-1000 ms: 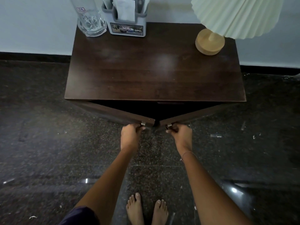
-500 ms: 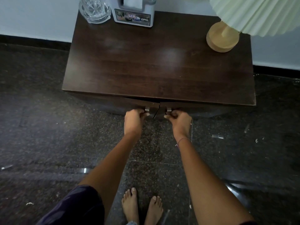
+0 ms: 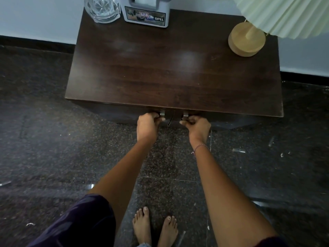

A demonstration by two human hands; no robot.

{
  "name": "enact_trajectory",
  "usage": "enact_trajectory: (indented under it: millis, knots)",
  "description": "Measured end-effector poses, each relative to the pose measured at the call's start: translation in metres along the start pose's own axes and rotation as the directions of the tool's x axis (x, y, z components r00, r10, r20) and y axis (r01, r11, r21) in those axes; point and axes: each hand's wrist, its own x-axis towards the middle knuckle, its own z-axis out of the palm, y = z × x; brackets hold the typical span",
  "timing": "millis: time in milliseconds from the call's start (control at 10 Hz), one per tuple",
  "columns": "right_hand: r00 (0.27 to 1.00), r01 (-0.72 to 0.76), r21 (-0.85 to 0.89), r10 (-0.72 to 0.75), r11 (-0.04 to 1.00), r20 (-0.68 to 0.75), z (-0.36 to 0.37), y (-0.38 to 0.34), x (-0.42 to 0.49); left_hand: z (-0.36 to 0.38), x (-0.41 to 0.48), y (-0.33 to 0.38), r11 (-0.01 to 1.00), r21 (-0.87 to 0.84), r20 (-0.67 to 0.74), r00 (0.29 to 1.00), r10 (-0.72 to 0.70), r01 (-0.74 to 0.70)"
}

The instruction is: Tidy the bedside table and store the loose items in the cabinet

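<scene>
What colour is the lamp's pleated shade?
The shade is pale greenish cream; head view.

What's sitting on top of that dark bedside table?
A cut glass, a white holder and a lamp along the back. The lampshade covers the far right corner.

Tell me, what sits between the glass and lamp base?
Head view: a white OPEL-stickered holder beside the glass, then bare tabletop up to the lamp base.

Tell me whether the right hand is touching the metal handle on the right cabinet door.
Touching. The head view shows the right hand with its fingers curled round the right metal handle just below the tabletop edge, with no gap between them.
</scene>
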Motion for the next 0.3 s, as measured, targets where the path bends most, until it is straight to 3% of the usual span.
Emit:
enact_trajectory:
  millis: [200, 300]
  knots:
    - [0.996, 0.026, -0.048, -0.022, 0.999, 0.082, -0.004, -0.005, -0.004, -0.004, -0.014, 0.007, 0.92, 0.385, 0.136, 0.99, 0.025, -0.076]
    - [0.992, 0.046, -0.154, -0.027, 0.987, 0.123, -0.007, -0.006, -0.026, -0.005, -0.034, 0.01, 0.891, 0.448, 0.223, 0.974, -0.034, -0.072]
